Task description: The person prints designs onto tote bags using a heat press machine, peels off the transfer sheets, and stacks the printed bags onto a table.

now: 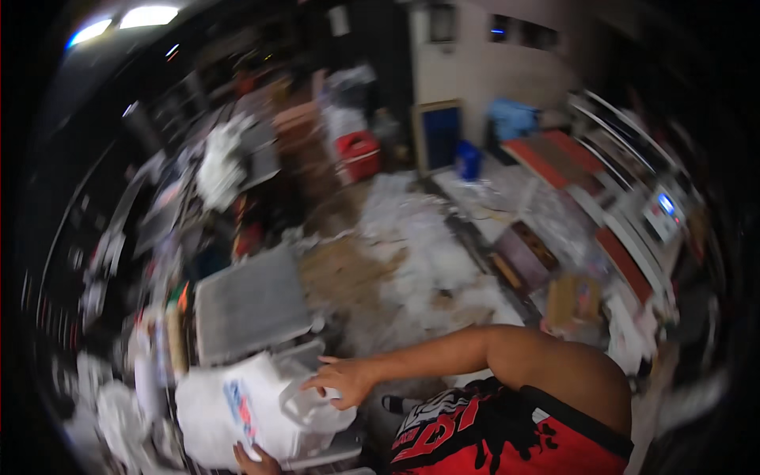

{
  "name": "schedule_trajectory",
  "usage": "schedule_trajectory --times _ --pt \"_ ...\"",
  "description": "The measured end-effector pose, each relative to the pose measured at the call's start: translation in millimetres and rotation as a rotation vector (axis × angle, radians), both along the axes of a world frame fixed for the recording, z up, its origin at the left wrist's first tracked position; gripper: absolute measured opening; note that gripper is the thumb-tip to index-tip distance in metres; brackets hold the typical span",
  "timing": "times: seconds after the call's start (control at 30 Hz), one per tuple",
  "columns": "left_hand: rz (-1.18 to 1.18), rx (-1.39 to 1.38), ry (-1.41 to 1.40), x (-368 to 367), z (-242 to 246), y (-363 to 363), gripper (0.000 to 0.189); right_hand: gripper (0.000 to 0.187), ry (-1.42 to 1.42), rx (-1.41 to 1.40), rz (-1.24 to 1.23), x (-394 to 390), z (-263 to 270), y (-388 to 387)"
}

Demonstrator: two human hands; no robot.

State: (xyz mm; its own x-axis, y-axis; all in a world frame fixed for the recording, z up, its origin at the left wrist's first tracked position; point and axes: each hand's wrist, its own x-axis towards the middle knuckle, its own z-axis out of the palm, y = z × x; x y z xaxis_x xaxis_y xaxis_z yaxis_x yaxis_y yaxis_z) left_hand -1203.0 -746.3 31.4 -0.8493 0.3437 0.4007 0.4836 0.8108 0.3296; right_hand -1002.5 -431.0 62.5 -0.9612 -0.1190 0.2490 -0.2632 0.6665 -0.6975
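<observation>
A white fabric bag or garment (pixel 219 409) with a blue and red print lies over a flat board at the lower left. My right hand (pixel 344 380) is at its right end, fingers spread, close to a loop of the white fabric; whether it grips the fabric is blurred. My left hand (pixel 255 460) shows at the bottom edge, its fingers over the lower edge of the white piece. Just beyond the white piece is a bare grey flat board (pixel 252 303).
Farther off, white fabric (pixel 222 169) is heaped by another board. A red container (pixel 358 155) stands on the floor near scattered clear plastic (pixel 409 237). At right are a cardboard box (pixel 573 303) and a machine with a lit display (pixel 666 205).
</observation>
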Motion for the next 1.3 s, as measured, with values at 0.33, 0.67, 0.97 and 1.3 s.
schedule_trajectory --times 0.33,0.67,0.97,1.3 --pt "-1.246 0.291 -0.198 325 122 268 0.041 0.040 -0.527 -0.199 -1.460 619 -238 -65" --pt "-2.402 -0.190 -0.460 699 5 281 0.061 0.035 -0.942 -0.583 -1.881 836 -400 -490" --pt "-2.240 -0.781 -0.452 773 -268 362 0.048 0.022 -1.248 -1.025 -2.030 836 -434 -556" --pt "-1.742 -1.856 -0.217 839 -379 426 0.045 0.018 -0.985 -0.889 -2.635 962 -352 -447"
